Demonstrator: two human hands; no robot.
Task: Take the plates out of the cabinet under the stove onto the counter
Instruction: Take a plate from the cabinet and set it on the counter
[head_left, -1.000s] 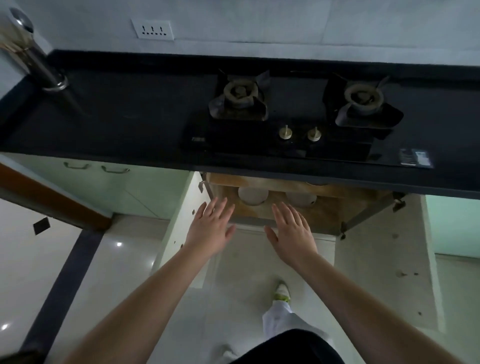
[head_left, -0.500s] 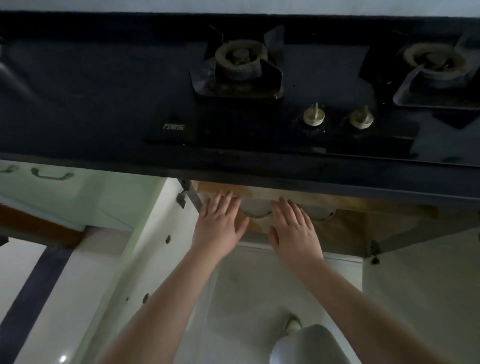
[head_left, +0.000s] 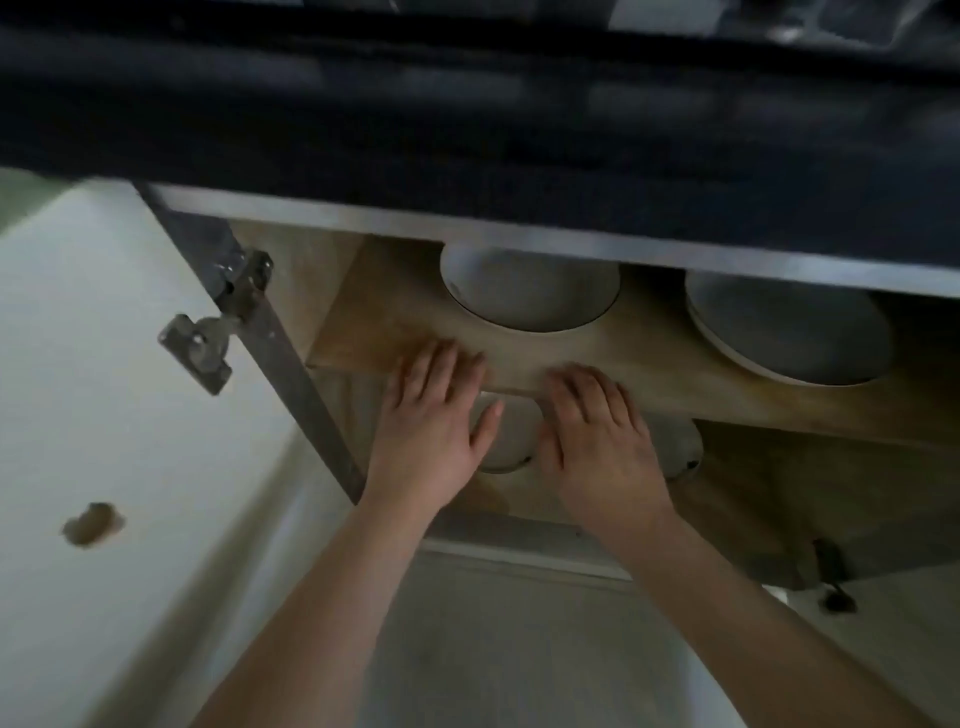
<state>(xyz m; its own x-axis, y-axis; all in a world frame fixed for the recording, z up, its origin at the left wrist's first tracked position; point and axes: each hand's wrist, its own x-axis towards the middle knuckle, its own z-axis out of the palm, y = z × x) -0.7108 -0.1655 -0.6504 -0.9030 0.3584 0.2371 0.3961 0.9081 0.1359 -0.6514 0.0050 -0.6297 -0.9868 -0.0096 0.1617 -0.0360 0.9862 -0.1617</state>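
Observation:
The cabinet under the stove stands open, with a wooden upper shelf (head_left: 395, 322). Two white plates sit on that shelf: one at centre (head_left: 530, 296), another to the right (head_left: 789, 332). On the lower level a white plate (head_left: 511, 441) shows between my hands, and a further pale one (head_left: 675, 447) peeks out to the right. My left hand (head_left: 431, 431) and my right hand (head_left: 597, 441) reach in side by side, fingers extended, at the shelf's front edge and over the lower plate. Neither hand grips anything that I can see.
The black counter edge (head_left: 467, 130) overhangs the opening at the top. The left cabinet door (head_left: 104, 415) is swung open, its metal hinge (head_left: 208, 338) at the frame. Pale floor (head_left: 493, 649) lies below my arms.
The view has dropped and moved close to the cabinet; the stove top has left the frame. Both hands have moved forward into the opening, down to the lower plate.

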